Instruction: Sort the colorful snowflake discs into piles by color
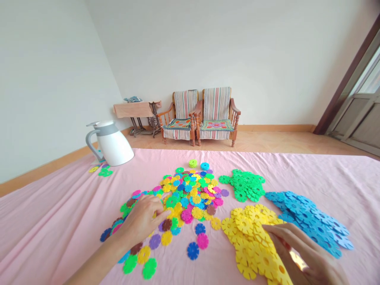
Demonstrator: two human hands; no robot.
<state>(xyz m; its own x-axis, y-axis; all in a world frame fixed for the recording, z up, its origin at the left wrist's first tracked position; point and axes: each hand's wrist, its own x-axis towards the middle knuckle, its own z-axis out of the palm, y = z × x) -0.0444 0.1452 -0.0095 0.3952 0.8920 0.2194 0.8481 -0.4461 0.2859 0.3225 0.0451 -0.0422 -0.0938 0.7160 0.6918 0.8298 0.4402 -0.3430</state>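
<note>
My left hand [142, 220] lies palm down on the left side of a mixed pile of plastic snowflake discs [190, 196], fingers curled with the fingertips touching discs near the pile's middle. My right hand [305, 255] rests on the near right of a yellow disc pile [252, 241], fingers stretched out flat and slightly spread. A green disc pile [245, 185] sits beyond the yellow one. A blue disc pile [311, 219] spreads to the right of my right hand.
A pink cloth [59, 213] covers the table. A white and grey kettle [109, 143] stands at the far left with a few green and yellow discs [102, 171] beside it. Two wooden armchairs [202, 116] and a small table [136, 111] stand against the far wall.
</note>
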